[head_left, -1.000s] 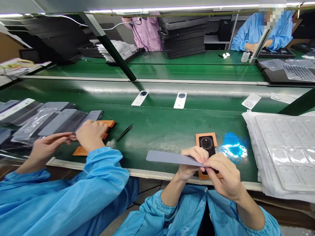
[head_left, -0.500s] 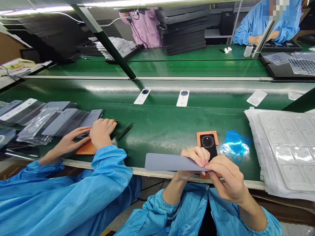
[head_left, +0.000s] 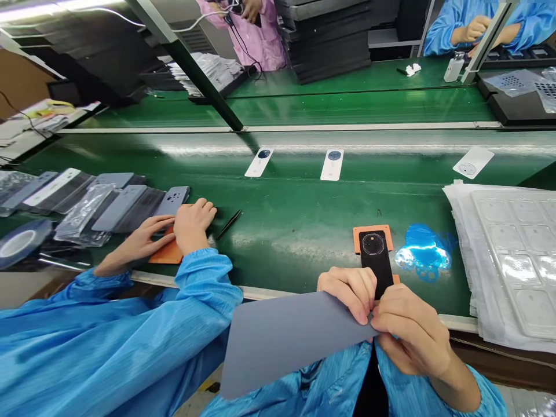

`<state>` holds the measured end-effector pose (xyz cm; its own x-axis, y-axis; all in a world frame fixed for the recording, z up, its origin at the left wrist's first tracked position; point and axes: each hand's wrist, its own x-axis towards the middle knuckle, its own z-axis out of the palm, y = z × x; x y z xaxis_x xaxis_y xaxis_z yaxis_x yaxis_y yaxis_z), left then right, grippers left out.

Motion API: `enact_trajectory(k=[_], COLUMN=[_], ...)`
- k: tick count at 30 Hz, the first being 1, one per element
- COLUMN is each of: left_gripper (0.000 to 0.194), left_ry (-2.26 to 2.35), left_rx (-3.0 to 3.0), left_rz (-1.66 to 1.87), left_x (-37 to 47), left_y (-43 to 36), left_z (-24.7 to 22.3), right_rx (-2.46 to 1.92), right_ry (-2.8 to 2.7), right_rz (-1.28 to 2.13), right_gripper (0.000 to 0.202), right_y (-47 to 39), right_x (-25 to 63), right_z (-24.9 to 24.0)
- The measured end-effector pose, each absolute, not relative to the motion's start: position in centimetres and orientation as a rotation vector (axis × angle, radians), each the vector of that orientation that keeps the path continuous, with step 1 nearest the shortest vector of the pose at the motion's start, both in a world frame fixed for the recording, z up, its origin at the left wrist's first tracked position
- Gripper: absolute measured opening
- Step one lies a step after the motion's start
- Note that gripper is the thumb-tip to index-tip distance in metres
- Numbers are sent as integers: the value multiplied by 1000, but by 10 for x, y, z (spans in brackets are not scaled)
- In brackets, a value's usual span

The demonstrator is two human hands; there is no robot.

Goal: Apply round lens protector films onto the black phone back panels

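A flat grey sheet (head_left: 291, 341) with rounded corners extends leftward in front of the bench edge. My left hand (head_left: 350, 292) grips its upper right part, fingers on top. Close beside it, my right hand (head_left: 410, 333) pinches the sheet's right corner, the fingertips of both hands nearly touching. Just beyond my hands a black phone-shaped panel (head_left: 377, 260) with a round camera ring lies on an orange fixture (head_left: 384, 231). My hands hide the near end of both.
A co-worker's hands (head_left: 191, 223) work over an orange block (head_left: 167, 252) at left, near grey sheets (head_left: 119, 207) and tweezers (head_left: 229, 224). Blue film (head_left: 423, 253) and stacked clear trays (head_left: 516, 266) lie right. White cards (head_left: 332, 165) rest on the belt beyond.
The grey sheet has tilted from nearly edge-on to showing its broad face, its left end lower and nearer. Both hands still hold it. The view has shifted slightly.
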<state>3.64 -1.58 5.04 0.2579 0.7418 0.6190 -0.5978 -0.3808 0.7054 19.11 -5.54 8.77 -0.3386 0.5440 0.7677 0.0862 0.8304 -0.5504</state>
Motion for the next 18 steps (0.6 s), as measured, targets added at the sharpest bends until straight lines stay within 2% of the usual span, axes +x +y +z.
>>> enact_trajectory(k=[5,7,9,11,14,15,18], left_gripper=[64,52,33,32,50,51,30], left_ry=[344,498,724,982,1396,1484,1325], left_rx=[1338,1328,1268,1213,1368,1505,2025], left_rz=[1315,1274,1202,1179,1340,1376,1167], left_x=[33,34,36,37,34,32,34], left_y=[-25,-28,-31,-33,-32,-31,-23], left_z=[52,47,42,36,28,26,24], right_rx=[-475,-610,-875,-1160,-1398,-1434,-1528], right_ry=[-1899,-1852,-1750,-1567,-1248,-1175,-1092], right_rz=[527,599,745,984,1407,1513,1622], right_gripper=[32,30,19,3,27,32,39], right_y=[-57,-59,-61,-61,-61,-61,-59], right_x=[193,197,207,222,247,253,261], right_z=[87,79,66,49,22,14,-5])
